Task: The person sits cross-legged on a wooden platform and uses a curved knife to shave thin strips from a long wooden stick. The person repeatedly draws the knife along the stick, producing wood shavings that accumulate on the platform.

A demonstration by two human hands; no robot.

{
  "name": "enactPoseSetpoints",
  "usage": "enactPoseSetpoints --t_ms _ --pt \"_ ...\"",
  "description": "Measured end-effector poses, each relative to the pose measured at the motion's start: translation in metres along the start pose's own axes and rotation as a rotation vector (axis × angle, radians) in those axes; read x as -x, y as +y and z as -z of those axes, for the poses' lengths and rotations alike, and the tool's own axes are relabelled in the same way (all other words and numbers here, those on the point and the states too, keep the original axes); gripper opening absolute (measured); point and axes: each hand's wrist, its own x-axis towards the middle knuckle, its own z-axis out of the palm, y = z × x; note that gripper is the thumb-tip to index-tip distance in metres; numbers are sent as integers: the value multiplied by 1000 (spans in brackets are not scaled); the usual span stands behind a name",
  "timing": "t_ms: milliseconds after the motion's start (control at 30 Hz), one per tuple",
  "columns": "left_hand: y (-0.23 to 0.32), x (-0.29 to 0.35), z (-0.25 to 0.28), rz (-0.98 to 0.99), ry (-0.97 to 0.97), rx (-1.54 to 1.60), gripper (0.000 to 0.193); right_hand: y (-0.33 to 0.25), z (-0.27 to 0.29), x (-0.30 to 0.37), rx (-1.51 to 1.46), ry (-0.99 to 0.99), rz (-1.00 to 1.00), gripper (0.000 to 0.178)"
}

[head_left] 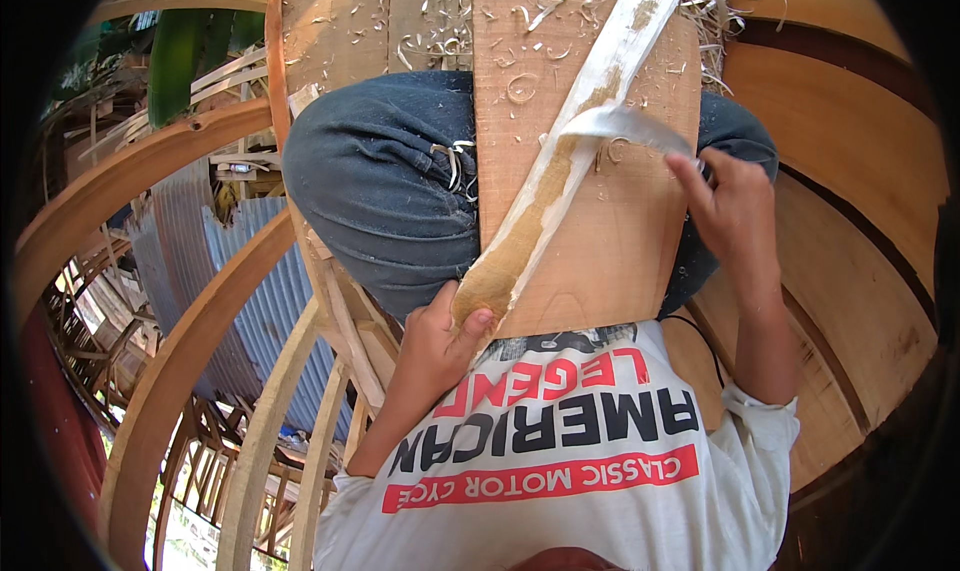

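A long flat strip (535, 206), partly white and partly bare brown, slants across a wide wooden board (620, 241) on my lap. My left hand (445, 341) is closed round the strip's near end, with the thumb pressed on top. My right hand (735, 206) grips a curved knife (625, 126); the handle is hidden in the fingers. The shiny blade, slightly blurred, lies across the strip where white meets brown. I cannot tell whether its edge touches the surface.
Curled shavings (520, 89) are strewn over the board and the planks (335, 31) beyond my knees. Curved wooden ribs (185, 361) stand on the left, with corrugated metal sheets (275, 311) below them. Curved planking (860, 151) rises on the right. A thin black cord (712, 346) lies near my right elbow.
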Motion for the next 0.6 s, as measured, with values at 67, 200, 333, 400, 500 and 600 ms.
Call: enactPoseSetpoints --t_ms 67,200,333,400,500,600 --pt "1 -1 5 18 -45 8 43 -19 -15 31 -54 -78 143 59" --pt "2 -4 8 20 -100 77 41 -21 -26 25 -1 -31 152 63" --pt "4 -8 5 5 -91 94 41 -11 -28 6 64 19 184 66" --pt "4 -8 6 1 -72 92 41 -10 -28 -1 82 59 225 67" --pt "5 -7 5 21 -70 89 41 -7 -25 -11 121 96 191 67" --pt "2 -6 5 7 -53 103 41 -2 -23 -24 197 100 132 69"
